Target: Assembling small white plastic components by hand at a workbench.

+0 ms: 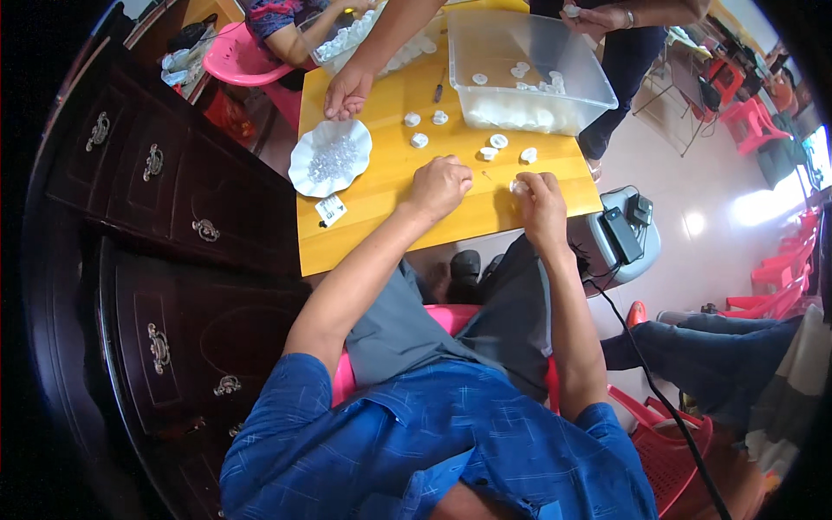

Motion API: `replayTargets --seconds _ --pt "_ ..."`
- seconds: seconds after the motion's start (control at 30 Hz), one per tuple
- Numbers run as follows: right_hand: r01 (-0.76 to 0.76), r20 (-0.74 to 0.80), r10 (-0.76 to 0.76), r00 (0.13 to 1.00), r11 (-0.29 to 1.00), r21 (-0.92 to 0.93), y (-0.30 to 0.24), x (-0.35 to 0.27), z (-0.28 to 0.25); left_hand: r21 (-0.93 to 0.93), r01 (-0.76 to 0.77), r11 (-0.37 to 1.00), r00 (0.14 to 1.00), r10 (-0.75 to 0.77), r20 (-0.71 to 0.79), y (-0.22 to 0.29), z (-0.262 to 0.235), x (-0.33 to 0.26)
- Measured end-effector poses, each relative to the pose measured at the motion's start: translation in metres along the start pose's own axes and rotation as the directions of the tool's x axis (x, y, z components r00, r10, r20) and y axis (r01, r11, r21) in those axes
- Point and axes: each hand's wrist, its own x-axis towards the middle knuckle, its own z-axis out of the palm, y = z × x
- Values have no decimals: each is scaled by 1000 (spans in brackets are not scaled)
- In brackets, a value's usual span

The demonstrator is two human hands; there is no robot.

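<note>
My left hand [443, 185] is closed above the yellow table, its fingers curled in; whatever they hold, if anything, is hidden. To its right, my right hand [544, 208] pinches a small whitish round plastic piece [518, 186] near the table's right edge. Just beyond it lie white round plastic pieces, one [529, 155] closest to my fingers and another [498, 140] farther left. More of them, such as this white piece [419, 139], sit past my left hand. A scalloped white dish [301, 170] of small clear bits stands left of that hand.
A co-worker's hand [348, 92] hovers at the dish's far rim. A clear plastic bin [594, 97] with white pieces stands at the back right, beside another person. A thin dark tool [439, 87] lies left of it. Dark drawers [165, 199] flank the table's left side.
</note>
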Motion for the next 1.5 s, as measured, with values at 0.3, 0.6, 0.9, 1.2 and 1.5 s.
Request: replayTargets --seconds 0.3,0.6,0.9,1.2,1.5 --pt "-245 111 219 969 843 478 -34 -40 -16 -134 7 991 996 -19 -89 20 -17 -15" --pt "-422 342 257 904 404 811 -43 -53 -18 -874 306 378 928 -322 185 44 -52 -72" --pt "-405 368 169 914 387 828 -53 -59 -21 -952 220 213 947 -280 157 71 -61 -95" --pt "-442 444 94 891 403 801 -58 -61 -23 -856 117 504 962 -272 -29 86 -67 -88" --pt "-440 476 46 878 470 765 -57 -61 -22 -700 56 712 977 -185 -109 90 -72 -84"
